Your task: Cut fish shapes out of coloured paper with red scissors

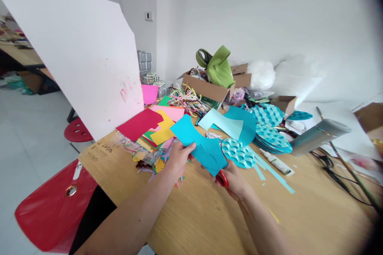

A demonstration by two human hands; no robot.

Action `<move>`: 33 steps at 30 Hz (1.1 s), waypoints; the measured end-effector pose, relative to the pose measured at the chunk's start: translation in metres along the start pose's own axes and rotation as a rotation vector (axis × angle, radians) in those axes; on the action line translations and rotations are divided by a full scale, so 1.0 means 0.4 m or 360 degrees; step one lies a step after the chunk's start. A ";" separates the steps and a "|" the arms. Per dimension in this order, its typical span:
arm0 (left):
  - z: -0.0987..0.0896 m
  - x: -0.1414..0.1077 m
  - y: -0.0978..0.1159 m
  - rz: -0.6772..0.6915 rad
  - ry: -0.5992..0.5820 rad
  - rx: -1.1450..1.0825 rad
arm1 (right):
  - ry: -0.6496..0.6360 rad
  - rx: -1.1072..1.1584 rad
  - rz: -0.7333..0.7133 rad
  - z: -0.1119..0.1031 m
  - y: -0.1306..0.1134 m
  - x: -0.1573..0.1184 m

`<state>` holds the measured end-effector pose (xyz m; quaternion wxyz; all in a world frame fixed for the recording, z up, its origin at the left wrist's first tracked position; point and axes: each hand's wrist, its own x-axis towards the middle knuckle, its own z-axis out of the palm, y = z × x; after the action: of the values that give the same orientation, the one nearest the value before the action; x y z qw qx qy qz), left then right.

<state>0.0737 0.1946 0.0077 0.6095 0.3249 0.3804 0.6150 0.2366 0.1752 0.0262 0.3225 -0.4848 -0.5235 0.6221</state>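
A blue sheet of paper [206, 152] with curved cut-outs along its upper edge and a faint curved line hangs above the wooden table. My left hand [181, 157] pinches its left side, thumb on top. At its lower right corner, my right hand [231, 179] is closed around red-handled scissors [222, 178]; their blades are mostly hidden by the paper. Just right of the sheet lies a round piece with light blue wavy strips [237, 152]. Behind it are a pale blue sheet [223, 124] and a teal rounded sheet [248, 125].
Coloured papers [140, 122] and small scraps lie at the left. Further back stand a cardboard box [206, 88] with a green felt item and a tilted white board [77, 48]. A grey cylinder [320, 135], a white tube [278, 162] and black cables are at the right.
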 end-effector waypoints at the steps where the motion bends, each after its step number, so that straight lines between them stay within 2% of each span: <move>1: 0.000 0.000 0.000 -0.0006 0.0008 -0.0017 | 0.0010 0.0000 -0.0007 0.003 0.001 0.001; 12: 0.006 -0.001 0.010 -0.0214 0.0015 -0.0388 | -0.0083 0.0192 0.0031 0.007 0.014 0.001; 18: 0.006 0.000 0.014 -0.0194 0.0029 -0.0434 | -0.0210 0.0195 0.0091 -0.002 0.005 -0.002; 27: 0.006 0.000 0.008 -0.0176 0.0035 -0.0445 | -0.0078 0.0142 0.0034 0.012 0.012 0.004; 33: 0.006 0.000 0.008 -0.0182 0.0056 -0.0495 | -0.0119 0.0146 -0.0034 0.022 0.021 0.007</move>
<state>0.0740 0.1949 0.0115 0.6798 0.1937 0.3090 0.6363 0.2283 0.1729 0.0173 0.3312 -0.4403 -0.5114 0.6595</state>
